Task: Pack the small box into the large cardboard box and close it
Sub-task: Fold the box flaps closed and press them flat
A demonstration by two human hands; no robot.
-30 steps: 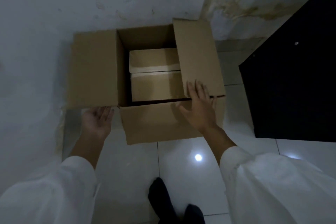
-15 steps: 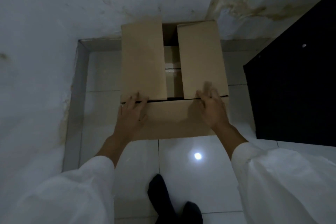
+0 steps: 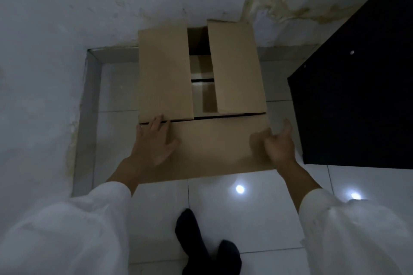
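The large cardboard box [image 3: 214,147] stands on the white tiled floor against the wall. Its left top flap [image 3: 164,73] and right top flap [image 3: 237,67] are folded in, with a gap between them. Through that gap I see a strip of the small box [image 3: 202,94] inside. My left hand [image 3: 154,140] lies flat on the box's near side, fingertips touching the near edge of the left flap. My right hand [image 3: 279,144] is at the box's near right corner, fingers loosely curled, off the right flap; whether it touches the cardboard is unclear.
A black cabinet [image 3: 357,87] stands close on the right of the box. A stained white wall [image 3: 111,2] runs behind and to the left. My dark-socked feet [image 3: 205,250] are on the glossy tiles in front of the box.
The left flap was swung over from lying open to folded in. My right hand has since slid off the right flap down to the near right corner. The left hand stays at the left flap's edge.
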